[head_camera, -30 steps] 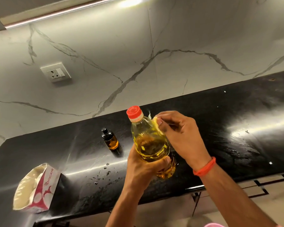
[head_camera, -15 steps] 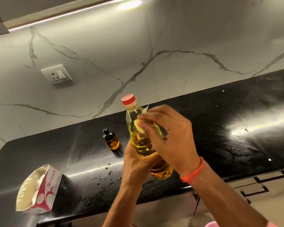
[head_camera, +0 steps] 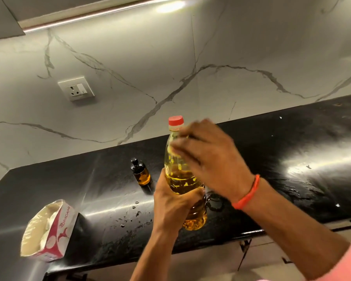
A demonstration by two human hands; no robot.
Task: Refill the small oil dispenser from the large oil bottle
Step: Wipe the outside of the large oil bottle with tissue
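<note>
Left hand (head_camera: 173,201): grips large oil bottle (head_camera: 180,179) mid-body, red cap on.
Right hand (head_camera: 209,157): blurred against bottle's shoulder; grasp unclear.
Small oil dispenser (head_camera: 140,173): upright on black surface (head_camera: 292,138).

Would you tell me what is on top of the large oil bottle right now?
A red cap sits on the large oil bottle, so it is not yet opened. The right hand, blurred, covers the shoulder just below the cap; its grip cannot be made out.

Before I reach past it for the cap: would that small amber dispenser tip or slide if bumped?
Probably tips easily: the small amber dispenser stands narrow and upright. It looks glass, so likely breakable. The glossy black counter with wet spots suggests it could slide.
</note>
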